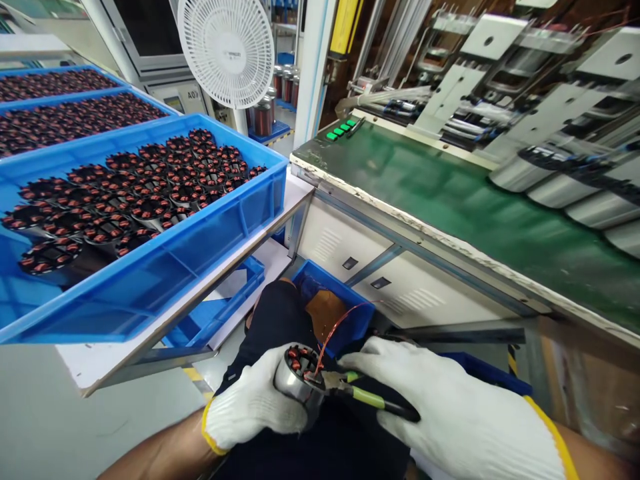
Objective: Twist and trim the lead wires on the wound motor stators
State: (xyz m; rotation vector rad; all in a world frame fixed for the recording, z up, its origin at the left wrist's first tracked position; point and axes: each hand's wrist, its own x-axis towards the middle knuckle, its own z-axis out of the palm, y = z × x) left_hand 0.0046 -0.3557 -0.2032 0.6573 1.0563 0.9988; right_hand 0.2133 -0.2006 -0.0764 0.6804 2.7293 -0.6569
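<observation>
Two white-gloved hands meet above a small blue bin (pixel 357 310). Your left hand (pixel 253 400) curls its fingers (pixel 235 427) shut around the steel shell of a wound motor stator (pixel 295 377), whose long axis tilts up and toward your right, with the copper-wound end facing the pliers. Your right hand (pixel 450 400), nearer that wound end, closes its fingers (pixel 380 360) over green-handled pliers (pixel 363 398). Their long axis runs from lower right up to the stator, the nose among the windings; whether the nose grips anything, you cannot tell. A thin copper wire (pixel 334 331) arcs up from the stator. Rows of wound stators (pixel 150 193) stand in a blue plastic crate (pixel 165 280) to your left; a green conveyor belt (pixel 425 200) lies to your right.
</observation>
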